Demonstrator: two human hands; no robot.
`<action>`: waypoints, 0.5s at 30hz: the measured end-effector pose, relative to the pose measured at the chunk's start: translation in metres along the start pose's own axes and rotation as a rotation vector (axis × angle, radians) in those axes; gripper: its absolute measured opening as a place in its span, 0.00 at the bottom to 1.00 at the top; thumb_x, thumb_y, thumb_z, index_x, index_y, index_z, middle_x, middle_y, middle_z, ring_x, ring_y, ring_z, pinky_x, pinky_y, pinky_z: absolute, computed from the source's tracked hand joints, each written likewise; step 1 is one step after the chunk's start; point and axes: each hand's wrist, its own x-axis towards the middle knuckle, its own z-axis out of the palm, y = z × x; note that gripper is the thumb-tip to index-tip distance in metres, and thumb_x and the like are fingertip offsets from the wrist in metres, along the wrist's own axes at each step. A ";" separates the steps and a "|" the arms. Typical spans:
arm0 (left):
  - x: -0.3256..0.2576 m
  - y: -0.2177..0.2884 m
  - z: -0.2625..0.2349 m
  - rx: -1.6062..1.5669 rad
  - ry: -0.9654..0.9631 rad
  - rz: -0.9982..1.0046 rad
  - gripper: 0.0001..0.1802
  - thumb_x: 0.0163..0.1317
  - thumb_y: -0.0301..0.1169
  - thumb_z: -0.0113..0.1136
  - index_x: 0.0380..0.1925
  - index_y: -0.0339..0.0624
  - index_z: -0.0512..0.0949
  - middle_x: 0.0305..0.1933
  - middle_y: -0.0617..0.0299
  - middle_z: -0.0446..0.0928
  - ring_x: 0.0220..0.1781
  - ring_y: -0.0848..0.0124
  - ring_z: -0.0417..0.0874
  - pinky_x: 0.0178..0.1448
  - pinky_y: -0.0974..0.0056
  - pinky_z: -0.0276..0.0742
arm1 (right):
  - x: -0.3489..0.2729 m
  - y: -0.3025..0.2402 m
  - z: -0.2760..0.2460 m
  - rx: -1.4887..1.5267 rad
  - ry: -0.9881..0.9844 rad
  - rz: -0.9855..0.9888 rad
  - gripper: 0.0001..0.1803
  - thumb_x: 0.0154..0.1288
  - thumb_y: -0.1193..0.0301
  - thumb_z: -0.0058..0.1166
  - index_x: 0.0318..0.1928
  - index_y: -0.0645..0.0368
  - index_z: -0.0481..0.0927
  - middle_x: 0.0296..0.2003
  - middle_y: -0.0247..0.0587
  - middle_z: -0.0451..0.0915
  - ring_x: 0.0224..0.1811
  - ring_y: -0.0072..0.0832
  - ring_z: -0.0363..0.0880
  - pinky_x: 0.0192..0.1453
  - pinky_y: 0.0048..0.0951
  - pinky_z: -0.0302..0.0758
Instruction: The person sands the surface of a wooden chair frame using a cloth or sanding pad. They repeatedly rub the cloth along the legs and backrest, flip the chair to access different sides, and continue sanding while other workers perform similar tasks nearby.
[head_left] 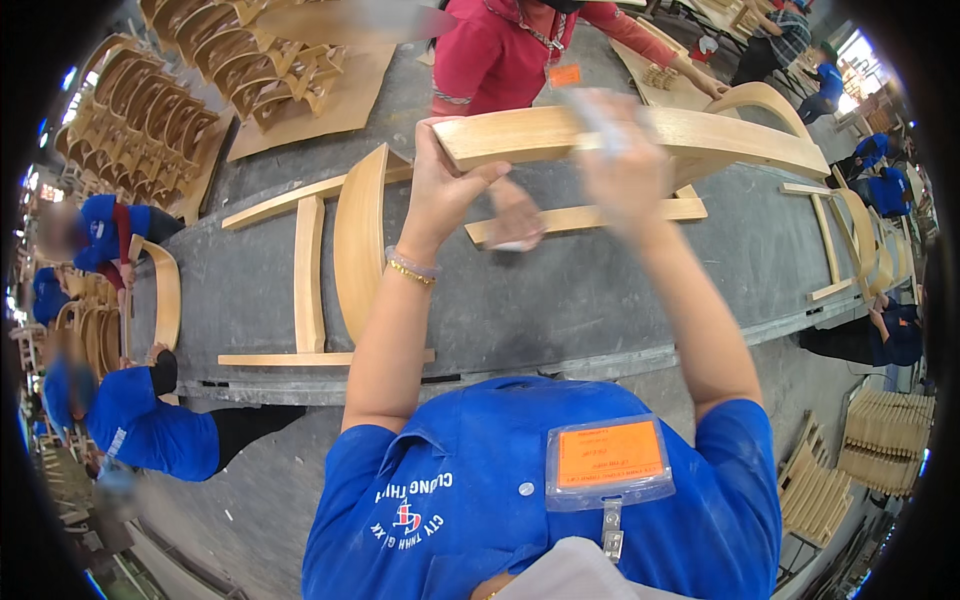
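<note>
Curved wooden rail (740, 140) held above the worktop (500, 330), its long axis running left to right across the person's front. The left hand (445, 190) has its grip closed around the left end, thumb at the lower edge. The right hand (628, 180), nearer the rail's middle, lies over it with a pale, blurred item (598, 130); how tightly that grip is closed cannot be told. Opposite stands a co-worker in a red jacket (485, 60).

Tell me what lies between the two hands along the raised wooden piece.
In the head view, between the left hand and the blurred right hand, the wooden piece is bare.
</note>
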 end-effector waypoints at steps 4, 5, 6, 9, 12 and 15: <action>-0.003 -0.008 -0.002 0.215 0.113 0.063 0.35 0.59 0.25 0.80 0.58 0.41 0.64 0.58 0.53 0.77 0.62 0.69 0.81 0.65 0.61 0.80 | 0.017 -0.087 0.057 0.250 0.058 -0.198 0.27 0.56 0.72 0.62 0.59 0.62 0.86 0.56 0.47 0.87 0.60 0.43 0.86 0.73 0.47 0.76; -0.003 -0.008 -0.002 0.074 0.129 0.032 0.36 0.58 0.26 0.81 0.58 0.40 0.64 0.58 0.52 0.77 0.61 0.68 0.82 0.65 0.61 0.80 | 0.019 -0.087 0.055 0.226 -0.029 -0.248 0.27 0.56 0.72 0.63 0.59 0.62 0.86 0.56 0.46 0.87 0.60 0.43 0.86 0.72 0.47 0.77; -0.003 -0.009 0.000 0.018 0.080 0.063 0.36 0.58 0.28 0.82 0.58 0.40 0.65 0.57 0.52 0.78 0.61 0.68 0.82 0.65 0.60 0.80 | 0.019 -0.072 0.044 0.262 0.048 -0.216 0.27 0.56 0.72 0.63 0.59 0.62 0.86 0.56 0.46 0.87 0.60 0.42 0.86 0.71 0.46 0.79; 0.000 -0.005 0.003 0.010 -0.023 0.036 0.38 0.57 0.32 0.84 0.58 0.40 0.64 0.56 0.53 0.78 0.61 0.68 0.82 0.66 0.59 0.80 | -0.008 0.014 -0.009 0.079 -0.031 -0.033 0.27 0.61 0.73 0.60 0.63 0.59 0.84 0.56 0.47 0.87 0.56 0.41 0.88 0.63 0.42 0.83; 0.004 -0.004 0.005 0.093 -0.034 0.057 0.39 0.56 0.31 0.84 0.57 0.41 0.64 0.56 0.55 0.77 0.62 0.68 0.81 0.66 0.59 0.79 | -0.023 0.080 -0.048 0.029 0.071 0.283 0.24 0.68 0.70 0.56 0.65 0.59 0.83 0.57 0.50 0.86 0.53 0.42 0.89 0.56 0.41 0.86; 0.004 -0.009 0.004 0.113 -0.019 0.041 0.37 0.56 0.30 0.83 0.56 0.41 0.65 0.57 0.56 0.76 0.64 0.68 0.79 0.68 0.59 0.76 | -0.008 0.042 -0.027 -0.253 0.130 0.294 0.27 0.64 0.72 0.58 0.64 0.61 0.82 0.52 0.51 0.87 0.48 0.43 0.89 0.51 0.42 0.86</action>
